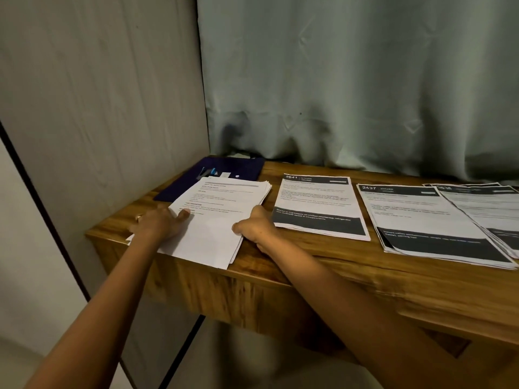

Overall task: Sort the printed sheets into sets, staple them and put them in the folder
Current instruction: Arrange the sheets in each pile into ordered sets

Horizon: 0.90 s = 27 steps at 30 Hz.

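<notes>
Currently the loose stack of sheets (213, 220) is lying between both hands on the wooden table (309, 265), its far end overlapping the dark folder (233, 167) just beyond the fingertips. The left hand (160, 223) is pressing flat on the stack's left edge, fingers straight. The right hand (257, 227) is gripping the right edge with curled fingers. Beyond that hand's outer side, the 2641 pile (320, 206) and the 2437 pile (421, 220) are lying near each other.

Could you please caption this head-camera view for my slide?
Left hand presses and right hand grips a stack of sheets partly on a dark folder, beside sorted piles on the table.
</notes>
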Tool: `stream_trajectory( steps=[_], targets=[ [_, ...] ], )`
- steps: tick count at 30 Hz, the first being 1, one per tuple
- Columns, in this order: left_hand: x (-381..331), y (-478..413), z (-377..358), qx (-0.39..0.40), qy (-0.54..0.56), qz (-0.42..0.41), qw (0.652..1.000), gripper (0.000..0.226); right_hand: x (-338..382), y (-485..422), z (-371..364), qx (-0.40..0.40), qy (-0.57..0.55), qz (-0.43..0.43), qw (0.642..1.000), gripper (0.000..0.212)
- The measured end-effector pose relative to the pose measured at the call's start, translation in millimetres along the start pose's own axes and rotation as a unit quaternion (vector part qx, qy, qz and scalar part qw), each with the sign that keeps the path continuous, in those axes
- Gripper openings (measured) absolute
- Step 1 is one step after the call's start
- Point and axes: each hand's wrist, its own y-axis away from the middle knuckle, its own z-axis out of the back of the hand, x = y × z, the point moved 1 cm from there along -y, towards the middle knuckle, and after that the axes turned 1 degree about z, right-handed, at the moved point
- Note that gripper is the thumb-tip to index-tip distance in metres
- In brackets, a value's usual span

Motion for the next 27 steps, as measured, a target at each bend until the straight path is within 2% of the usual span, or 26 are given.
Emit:
stream_trajectory(
  steps=[7, 12, 15, 18, 22, 27],
  targets=[
    [1, -3, 3, -0.008, -0.006, -0.011, 1.0, 0.076, -1, -12, -6, -0.026, 0.037, 0.006, 0.999, 0.059],
    [12, -9, 2, 0.001, 0.006, 0.023, 1.0, 0.085, -4, -17, 0, -0.032, 0.07, 0.012, 0.997, 0.052],
    [13, -2, 5, 0.026, -0.006, 0.02, 0.999, 0.076, -3, -18, 7, -0.027, 0.085, 0.031, 0.996, 0.043],
    [14, 9, 8, 0.021, -0.018, -0.007, 1.0, 0.06, -5, -21, 8, -0.026, 0.088, 0.032, 0.995, 0.045],
    [19, 12, 11, 0.052, -0.055, -0.018, 0.997, 0.059, -5, -28, 5, -0.018, 0.124, 0.038, 0.991, 0.047],
    [16, 18, 17, 0.058, -0.031, -0.004, 0.998, 0.057, -3, -38, -7, -0.049, 0.193, 0.059, 0.978, 0.049]
  ],
)
